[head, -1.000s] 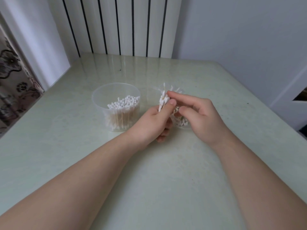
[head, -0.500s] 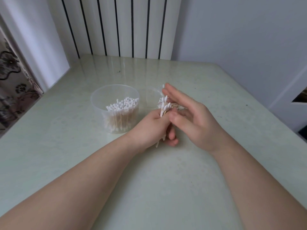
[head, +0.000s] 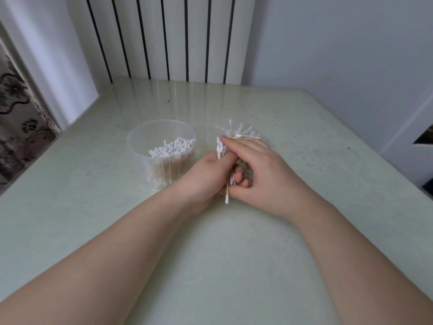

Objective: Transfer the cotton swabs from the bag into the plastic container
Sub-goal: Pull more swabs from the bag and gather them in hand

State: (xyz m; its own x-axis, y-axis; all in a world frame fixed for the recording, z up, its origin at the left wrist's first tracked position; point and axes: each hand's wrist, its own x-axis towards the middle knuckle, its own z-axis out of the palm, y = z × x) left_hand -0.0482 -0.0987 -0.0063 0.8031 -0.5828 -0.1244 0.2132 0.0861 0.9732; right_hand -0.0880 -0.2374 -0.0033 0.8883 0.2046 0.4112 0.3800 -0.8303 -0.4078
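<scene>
A round clear plastic container [head: 143, 139] stands on the table, partly filled with upright cotton swabs [head: 173, 146]. Just right of it my left hand [head: 206, 179] grips a bundle of cotton swabs [head: 220, 148], white tips showing above and below the fist. My right hand [head: 262, 170] lies against the bundle, its fingers curled over the swabs from the right. Behind my right hand lies the clear bag [head: 243, 134] with several loose swabs sticking out; most of it is hidden.
The pale green table [head: 234, 266] reaches a white radiator with dark slots [head: 168, 38] at the back. A patterned curtain [head: 16, 113] hangs past the left edge. The right table edge runs near a white wall.
My right hand's fingers, straight half a second ago, have curled over the bundle. Both hands have stayed right of the container, and the bundle sits lower in the left fist.
</scene>
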